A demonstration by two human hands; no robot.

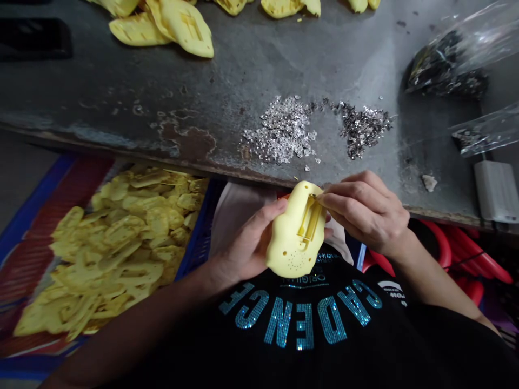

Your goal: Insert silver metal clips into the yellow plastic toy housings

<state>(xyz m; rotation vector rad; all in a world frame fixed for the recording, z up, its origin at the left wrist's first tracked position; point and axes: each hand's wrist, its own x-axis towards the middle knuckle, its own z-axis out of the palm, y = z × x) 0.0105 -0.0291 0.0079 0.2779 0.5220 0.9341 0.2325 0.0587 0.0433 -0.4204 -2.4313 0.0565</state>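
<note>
A pale yellow plastic shell point(279, 237) with a long battery slot, screw holes and a ring of small speaker holes is held over my lap. My left hand point(247, 243) grips it along its left side, thumb near the upper edge. The fingers of my right hand point(365, 208) are pinched together at the top end of the slot; whatever they hold there is too small and covered to make out. Just beyond, on the bench, lie a heap of small silvery metal pieces point(284, 129) and a darker heap of small metal pieces point(365, 129).
A blue crate point(198, 232) full of yellow shells point(121, 243) stands at the lower left. More yellow shells point(178, 27) lie along the back of the grey bench point(243, 70). Plastic bags of metal parts point(441, 59) and a white box point(497, 189) sit at the right.
</note>
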